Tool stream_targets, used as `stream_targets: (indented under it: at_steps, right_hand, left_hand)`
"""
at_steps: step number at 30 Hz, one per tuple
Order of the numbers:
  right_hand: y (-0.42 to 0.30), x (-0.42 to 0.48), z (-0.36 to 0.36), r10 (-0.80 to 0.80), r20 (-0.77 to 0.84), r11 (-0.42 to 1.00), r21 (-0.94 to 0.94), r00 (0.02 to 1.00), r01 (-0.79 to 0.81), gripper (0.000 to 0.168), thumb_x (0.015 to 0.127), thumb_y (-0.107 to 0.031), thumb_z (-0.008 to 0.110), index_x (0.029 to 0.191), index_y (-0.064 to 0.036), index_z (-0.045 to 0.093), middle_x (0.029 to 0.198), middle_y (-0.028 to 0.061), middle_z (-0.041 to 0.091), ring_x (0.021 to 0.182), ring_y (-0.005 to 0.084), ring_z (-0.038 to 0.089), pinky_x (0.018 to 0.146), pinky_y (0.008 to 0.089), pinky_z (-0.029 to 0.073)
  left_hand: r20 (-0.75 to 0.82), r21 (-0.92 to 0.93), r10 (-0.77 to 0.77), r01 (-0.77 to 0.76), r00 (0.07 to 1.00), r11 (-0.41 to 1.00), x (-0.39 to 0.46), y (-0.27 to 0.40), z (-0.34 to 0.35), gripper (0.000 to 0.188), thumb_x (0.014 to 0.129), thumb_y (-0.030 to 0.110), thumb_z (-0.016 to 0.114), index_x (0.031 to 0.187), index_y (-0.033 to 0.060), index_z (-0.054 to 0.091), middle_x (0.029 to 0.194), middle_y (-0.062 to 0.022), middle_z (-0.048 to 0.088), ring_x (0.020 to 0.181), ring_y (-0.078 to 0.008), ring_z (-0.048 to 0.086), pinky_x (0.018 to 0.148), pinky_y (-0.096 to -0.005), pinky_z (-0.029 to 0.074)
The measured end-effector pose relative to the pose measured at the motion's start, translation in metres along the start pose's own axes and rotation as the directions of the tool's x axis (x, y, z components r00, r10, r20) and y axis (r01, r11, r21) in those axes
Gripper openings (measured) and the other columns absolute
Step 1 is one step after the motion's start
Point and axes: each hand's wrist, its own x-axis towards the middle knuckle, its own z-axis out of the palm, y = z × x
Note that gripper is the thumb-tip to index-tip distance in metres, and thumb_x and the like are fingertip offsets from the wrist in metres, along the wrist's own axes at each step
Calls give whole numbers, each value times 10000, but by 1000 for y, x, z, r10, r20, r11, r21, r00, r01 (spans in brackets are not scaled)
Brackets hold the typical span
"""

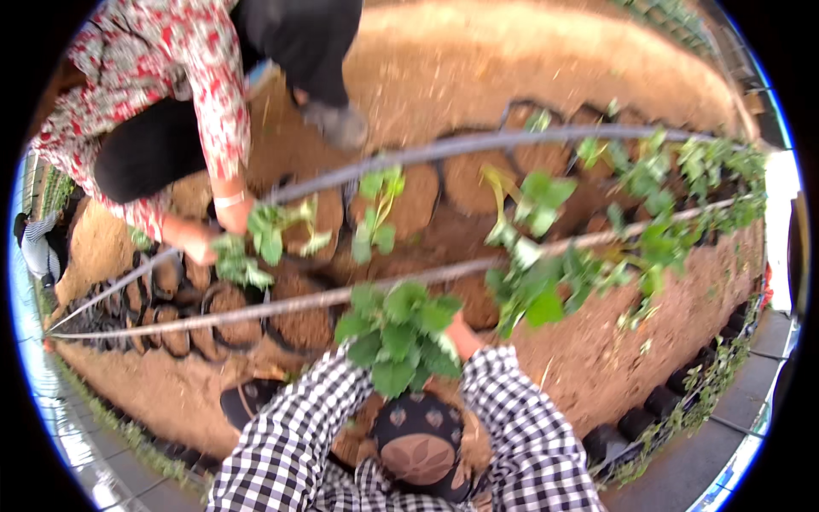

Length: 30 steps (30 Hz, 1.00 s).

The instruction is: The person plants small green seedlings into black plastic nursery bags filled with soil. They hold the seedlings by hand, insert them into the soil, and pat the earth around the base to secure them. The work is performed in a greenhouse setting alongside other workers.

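Observation:
A leafy green plant stands between my two forearms, near the row of black grow bags filled with brown soil. My right hand is at the plant's right edge, its fingers partly covered by leaves. Leaves hide my left hand, and only the checked sleeve shows on that side. Just beyond lies a pale pipe or cord along the bags. To the right, other uprooted-looking or drooping plants lean over it. A small plant rests on a soil-filled bag farther up.
Across the row at upper left, a co-worker in a red-patterned sleeve bends with both hands at a plant. A grey pipe crosses the far bags. Black pots line the lower right edge. Another person is at far left.

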Motion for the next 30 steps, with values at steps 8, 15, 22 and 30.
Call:
stream_targets:
  at_steps: [8,15,22,30]
  right_hand:
    - [-40,-40,-9,-85,-85,293,950,993,107,262,830,-254,428,951,-86,588,899,58,602,801,210,580,649,329,467]
    - [-42,-41,-6,-169,-124,9,992,978,128,199,836,-177,460,938,-55,579,842,38,588,736,185,566,614,309,458]
    - [-34,-46,2,30,-297,61,954,954,295,155,840,-116,488,941,-26,564,818,33,574,712,171,549,614,295,444]
    - [-67,-62,-56,-142,-210,909,-415,967,44,268,832,-157,495,1054,-8,513,1013,129,552,971,233,512,861,322,397]
  left_hand:
    - [-44,75,20,-17,999,997,-6,-3,-17,232,740,228,533,867,34,553,757,-117,578,680,-250,571,585,-345,464]
    - [-51,124,49,-43,997,991,-11,-7,-21,234,734,231,531,857,34,556,764,-122,584,693,-259,579,595,-354,471]
    - [-65,169,58,-46,996,985,-2,-5,-14,235,728,235,528,848,35,560,771,-127,590,706,-269,586,606,-363,478]
    - [-129,217,117,-87,985,972,2,1,-10,238,721,239,525,838,35,564,778,-133,597,720,-280,594,618,-374,486]
